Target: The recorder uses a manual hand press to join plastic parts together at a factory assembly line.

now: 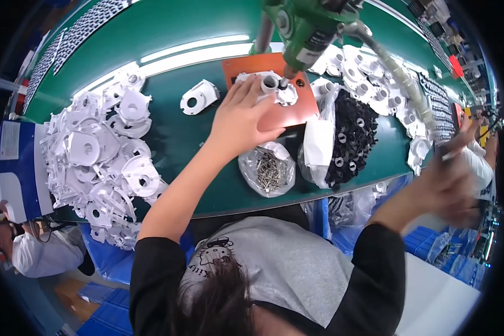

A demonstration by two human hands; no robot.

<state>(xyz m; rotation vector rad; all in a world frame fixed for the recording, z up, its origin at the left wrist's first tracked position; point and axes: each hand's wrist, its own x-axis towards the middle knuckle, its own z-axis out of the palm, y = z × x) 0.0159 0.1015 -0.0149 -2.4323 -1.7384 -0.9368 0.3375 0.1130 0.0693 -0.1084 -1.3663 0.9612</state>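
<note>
The left hand (242, 115) lies flat, fingers spread, on the white plastic part (271, 87) seated on the orange plate (297, 109) mid-desk, beneath the green screwdriver (305, 28). The right hand (448, 182) is blurred beyond the desk's right edge; its grip cannot be told.

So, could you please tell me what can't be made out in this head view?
- Right hand: motion-blurred near the right edge, so its grip and whatever it may hold cannot be told.
- White part on the orange fixture plate: partly covered by the left hand and the green hanging screwdriver.
- Screws in the clear bag: too small to tell their type.
</note>
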